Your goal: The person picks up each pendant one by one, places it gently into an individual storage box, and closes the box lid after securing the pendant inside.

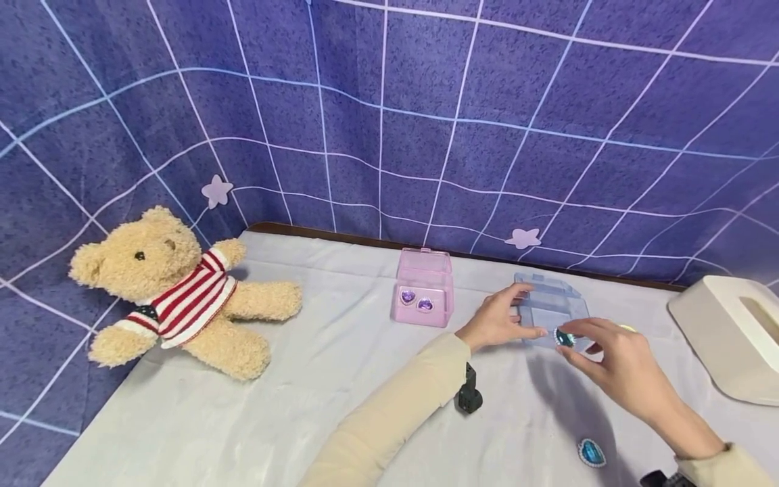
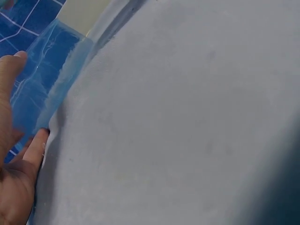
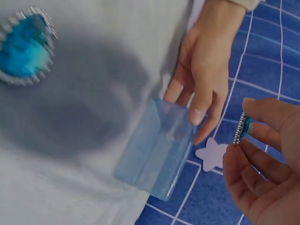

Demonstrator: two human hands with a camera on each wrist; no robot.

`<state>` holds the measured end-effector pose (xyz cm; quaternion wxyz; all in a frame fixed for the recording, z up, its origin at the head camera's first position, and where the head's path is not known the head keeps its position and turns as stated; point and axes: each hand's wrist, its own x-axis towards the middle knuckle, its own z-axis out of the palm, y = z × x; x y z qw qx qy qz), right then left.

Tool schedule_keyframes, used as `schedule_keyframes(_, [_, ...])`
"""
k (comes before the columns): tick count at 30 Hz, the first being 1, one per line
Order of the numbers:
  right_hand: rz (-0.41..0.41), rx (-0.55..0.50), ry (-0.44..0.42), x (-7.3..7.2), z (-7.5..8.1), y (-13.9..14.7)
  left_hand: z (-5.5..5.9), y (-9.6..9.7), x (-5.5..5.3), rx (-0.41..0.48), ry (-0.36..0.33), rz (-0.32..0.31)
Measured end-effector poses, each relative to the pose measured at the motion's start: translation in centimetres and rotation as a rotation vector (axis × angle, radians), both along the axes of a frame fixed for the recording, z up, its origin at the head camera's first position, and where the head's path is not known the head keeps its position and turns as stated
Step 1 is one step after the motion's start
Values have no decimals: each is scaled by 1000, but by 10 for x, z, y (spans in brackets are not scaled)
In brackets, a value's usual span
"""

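Note:
In the head view, my left hand (image 1: 491, 321) holds the left side of a clear blue plastic box (image 1: 550, 312), whose lid stands raised; the thumb lies at the front and the fingers reach toward the lid. My right hand (image 1: 629, 368) pinches a teal gem with a beaded silver rim (image 1: 564, 337) just above the box's front right. The right wrist view shows this gem (image 3: 241, 128) edge-on between thumb and fingers, apart from the box (image 3: 157, 147). Nearer me, a blue heart-shaped gem (image 1: 592, 453) lies on the white cloth.
An open pink box (image 1: 421, 316) with two purple gems (image 1: 425, 305) stands left of the blue box. A teddy bear (image 1: 201, 297) sits far left. At right is a cream-coloured container (image 1: 718, 338). A purple grid curtain (image 1: 426, 135) hangs behind. Something yellow (image 1: 627, 328) shows behind my right hand.

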<state>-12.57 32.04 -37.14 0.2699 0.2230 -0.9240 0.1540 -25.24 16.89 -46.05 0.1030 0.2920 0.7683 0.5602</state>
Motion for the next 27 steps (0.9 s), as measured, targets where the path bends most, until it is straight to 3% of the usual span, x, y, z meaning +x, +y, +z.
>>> schedule_keyframes(9, [-86,10,-94,-30,3,12,3,2,3,2,7,-16])
schedule_keyframes(19, [-107,-12,-243,-71,-23,17,1,-2,1,-21,12,-15])
schedule_keyframes(27, [-83,48,-369,-89,-37,16,0,-2,0,-1,11,-13])
